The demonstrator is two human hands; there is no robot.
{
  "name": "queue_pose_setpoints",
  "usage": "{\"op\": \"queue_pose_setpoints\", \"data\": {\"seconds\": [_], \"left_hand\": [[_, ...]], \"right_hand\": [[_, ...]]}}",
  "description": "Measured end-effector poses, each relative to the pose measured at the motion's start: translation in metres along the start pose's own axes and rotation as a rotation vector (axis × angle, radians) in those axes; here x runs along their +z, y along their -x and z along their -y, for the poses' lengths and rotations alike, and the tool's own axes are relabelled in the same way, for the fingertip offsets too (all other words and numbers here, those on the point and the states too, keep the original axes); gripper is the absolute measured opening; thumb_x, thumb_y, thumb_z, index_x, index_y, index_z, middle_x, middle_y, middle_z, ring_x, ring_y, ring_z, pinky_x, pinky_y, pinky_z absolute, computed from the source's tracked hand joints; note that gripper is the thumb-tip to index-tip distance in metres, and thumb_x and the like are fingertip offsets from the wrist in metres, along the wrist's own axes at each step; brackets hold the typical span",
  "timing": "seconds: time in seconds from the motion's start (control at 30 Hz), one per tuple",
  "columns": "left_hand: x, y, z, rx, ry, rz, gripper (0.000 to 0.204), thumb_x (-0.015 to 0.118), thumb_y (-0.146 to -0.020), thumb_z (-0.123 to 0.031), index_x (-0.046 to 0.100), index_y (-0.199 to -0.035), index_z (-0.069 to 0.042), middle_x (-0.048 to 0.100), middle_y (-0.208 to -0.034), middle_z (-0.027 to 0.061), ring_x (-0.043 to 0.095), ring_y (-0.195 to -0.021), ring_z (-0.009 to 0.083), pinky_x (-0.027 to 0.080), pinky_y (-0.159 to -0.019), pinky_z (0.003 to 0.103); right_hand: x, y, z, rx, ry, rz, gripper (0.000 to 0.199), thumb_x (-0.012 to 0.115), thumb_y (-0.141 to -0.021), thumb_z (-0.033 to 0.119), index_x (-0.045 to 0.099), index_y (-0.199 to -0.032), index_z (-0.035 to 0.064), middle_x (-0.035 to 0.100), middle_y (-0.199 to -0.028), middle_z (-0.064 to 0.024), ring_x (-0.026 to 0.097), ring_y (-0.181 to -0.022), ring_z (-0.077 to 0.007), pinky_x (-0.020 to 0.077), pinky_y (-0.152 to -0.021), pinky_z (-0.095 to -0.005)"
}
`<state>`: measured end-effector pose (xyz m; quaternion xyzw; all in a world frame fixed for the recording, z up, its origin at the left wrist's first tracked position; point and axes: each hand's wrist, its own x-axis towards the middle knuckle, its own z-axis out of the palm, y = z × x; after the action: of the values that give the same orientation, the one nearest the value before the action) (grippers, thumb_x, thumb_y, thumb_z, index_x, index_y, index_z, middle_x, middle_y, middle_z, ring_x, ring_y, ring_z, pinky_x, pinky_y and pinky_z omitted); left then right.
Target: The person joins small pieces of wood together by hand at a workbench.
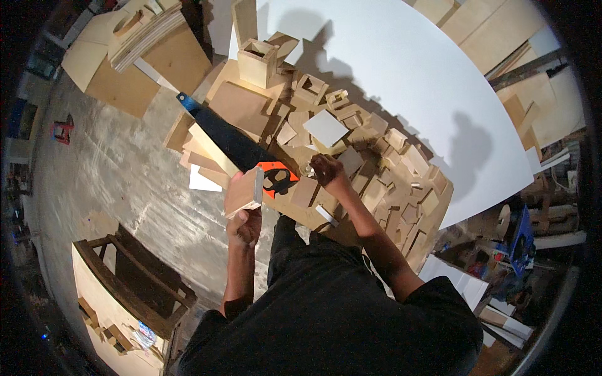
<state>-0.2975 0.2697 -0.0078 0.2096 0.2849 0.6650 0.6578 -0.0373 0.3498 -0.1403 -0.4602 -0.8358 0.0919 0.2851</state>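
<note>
My left hand (245, 227) grips a small wooden block (243, 193) from below, holding it up in front of the bench's near left edge. Just past the block lies a hand saw (229, 135) with a dark blade and an orange and black handle, reaching toward the far left. My right hand (327, 170) is over the bench, right of the saw handle, with its fingers curled down. Whatever is in those fingers is hidden, and a small pale object (308, 168) shows beside them. A white square piece (325, 128) lies beyond my right hand.
Wooden offcuts and small box-like pieces (414, 161) crowd the workbench. An upright wooden box (256, 66) stands at its far end. A large white panel (401, 69) rises behind. Left are a red stool (63, 130) on the concrete floor and a low wood-topped table (94, 285).
</note>
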Motion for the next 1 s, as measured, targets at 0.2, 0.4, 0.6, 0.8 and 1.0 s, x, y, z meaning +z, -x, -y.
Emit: {"op": "queue_pose_setpoints", "data": {"seconds": [0.2,0.4,0.6,0.8,1.0], "left_hand": [[0.002,0.009,0.006,0.011,0.028,-0.025,0.101,0.084,-0.064,-0.033,0.029,-0.141,0.003,0.044,-0.137,0.0160,0.043,-0.130,0.0269,0.030,-0.113,0.037],[-0.001,0.016,0.012,0.076,-0.137,0.044,0.106,0.074,-0.074,-0.050,0.020,-0.145,0.007,0.040,-0.142,0.0204,0.037,-0.135,0.0317,0.017,-0.118,0.040],[-0.001,0.036,0.017,0.056,-0.120,0.016,0.108,0.075,-0.074,-0.044,0.013,-0.146,0.007,0.036,-0.144,0.0235,0.034,-0.137,0.0323,0.019,-0.118,0.039],[0.001,0.051,0.021,0.073,-0.143,0.041,0.105,0.068,-0.078,-0.046,0.010,-0.147,0.008,0.028,-0.148,0.0264,0.028,-0.140,0.0345,0.015,-0.119,0.039],[0.008,0.063,0.024,0.059,-0.013,-0.035,0.108,0.079,-0.068,-0.033,0.015,-0.147,0.006,0.041,-0.139,0.0213,0.042,-0.131,0.0292,0.029,-0.115,0.033]], "right_hand": [[-0.005,0.001,0.009,0.161,-0.281,-0.069,0.027,0.062,-0.070,-0.001,0.059,-0.097,0.0005,0.061,-0.091,-0.0166,0.062,-0.089,-0.0366,0.0524,-0.077,-0.0432],[0.005,0.000,-0.004,0.297,-0.363,-0.093,0.018,0.057,-0.092,0.023,0.061,-0.096,0.0055,0.066,-0.087,-0.0151,0.066,-0.077,-0.0316,0.0524,-0.066,-0.0391],[-0.008,-0.008,-0.002,0.356,-0.341,0.051,0.030,0.062,-0.087,0.033,0.063,-0.095,0.0037,0.067,-0.083,-0.0164,0.068,-0.076,-0.0293,0.0527,-0.068,-0.0380],[-0.015,-0.010,-0.009,0.388,-0.302,0.033,0.036,0.068,-0.081,0.035,0.062,-0.101,0.0061,0.067,-0.088,-0.0159,0.067,-0.084,-0.0326,0.0518,-0.074,-0.0430],[-0.065,0.020,-0.032,0.420,-0.430,0.022,0.036,0.072,-0.084,0.026,0.062,-0.111,0.0048,0.069,-0.101,-0.0116,0.068,-0.093,-0.0232,0.0537,-0.076,-0.0368]]}}
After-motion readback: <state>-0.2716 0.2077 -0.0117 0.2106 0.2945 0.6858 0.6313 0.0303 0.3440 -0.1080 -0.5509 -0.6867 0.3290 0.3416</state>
